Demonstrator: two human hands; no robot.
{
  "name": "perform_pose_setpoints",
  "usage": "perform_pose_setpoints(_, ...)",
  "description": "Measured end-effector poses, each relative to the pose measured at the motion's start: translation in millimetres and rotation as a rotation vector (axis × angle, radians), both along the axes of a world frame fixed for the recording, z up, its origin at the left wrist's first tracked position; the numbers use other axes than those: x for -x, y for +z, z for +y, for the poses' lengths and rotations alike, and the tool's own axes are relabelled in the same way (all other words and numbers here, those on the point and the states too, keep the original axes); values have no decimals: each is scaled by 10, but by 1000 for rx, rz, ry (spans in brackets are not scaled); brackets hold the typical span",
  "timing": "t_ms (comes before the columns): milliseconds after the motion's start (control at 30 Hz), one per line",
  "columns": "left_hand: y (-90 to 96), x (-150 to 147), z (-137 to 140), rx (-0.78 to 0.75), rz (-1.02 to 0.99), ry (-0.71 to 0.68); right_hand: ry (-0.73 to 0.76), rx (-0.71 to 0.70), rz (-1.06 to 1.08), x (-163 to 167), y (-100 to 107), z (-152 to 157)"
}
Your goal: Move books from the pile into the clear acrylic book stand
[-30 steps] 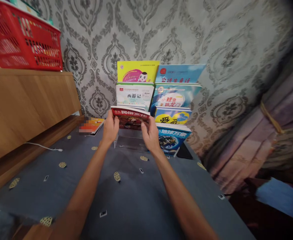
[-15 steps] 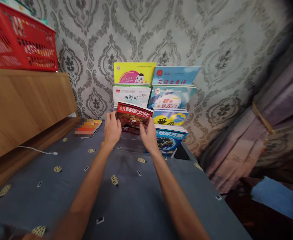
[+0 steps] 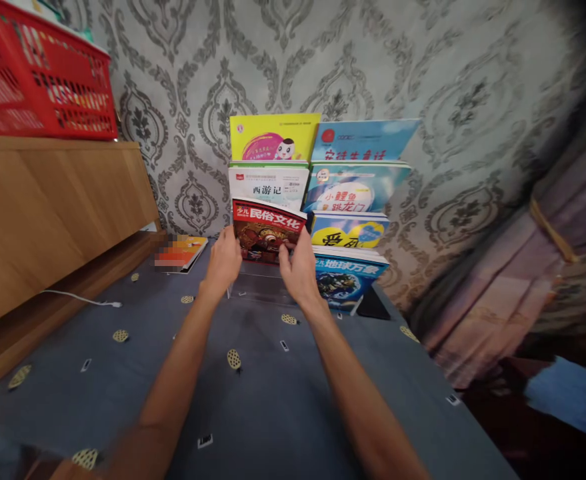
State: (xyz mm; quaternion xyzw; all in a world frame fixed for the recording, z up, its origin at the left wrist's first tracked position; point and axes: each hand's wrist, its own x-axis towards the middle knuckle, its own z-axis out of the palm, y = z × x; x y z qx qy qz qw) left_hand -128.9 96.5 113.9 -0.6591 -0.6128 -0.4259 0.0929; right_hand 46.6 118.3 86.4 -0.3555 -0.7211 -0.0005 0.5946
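Both hands grip a dark red magazine [image 3: 267, 235] by its two sides, its cover facing me. My left hand [image 3: 225, 257] is closed on the left edge. On the right edge, my right hand [image 3: 299, 265] has its thumb on the cover. The magazine leans back a little, in front of a white book [image 3: 267, 181] and above the clear lower pocket of a tiered book stand [image 3: 263, 288]. A blue magazine with a globe [image 3: 345, 283] stands in the pocket to the right. Whether the red magazine's bottom edge touches the stand, I cannot tell.
Behind stand a yellow book [image 3: 275, 133], a blue book [image 3: 365, 137] and more books in tiers. An orange book [image 3: 185, 252] lies left on the dark patterned cloth [image 3: 253, 407]. A wooden cabinet [image 3: 57, 220] carries a red basket [image 3: 47, 87]; a white cable [image 3: 80, 300] lies below.
The red magazine has tipped slightly and sits a little higher and further left against the stand, still in both hands. The whole view has shifted slightly.
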Motion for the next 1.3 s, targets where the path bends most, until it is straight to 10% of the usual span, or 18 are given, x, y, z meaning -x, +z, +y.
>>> perform_pose_setpoints(867, -120, 55, 76, 92, 25, 117, 81, 112, -42, 51, -113, 66)
perform_pose_setpoints(1300, -100, -8, 72, 185, 50, 140, -103, 98, -75, 28, -261, 197)
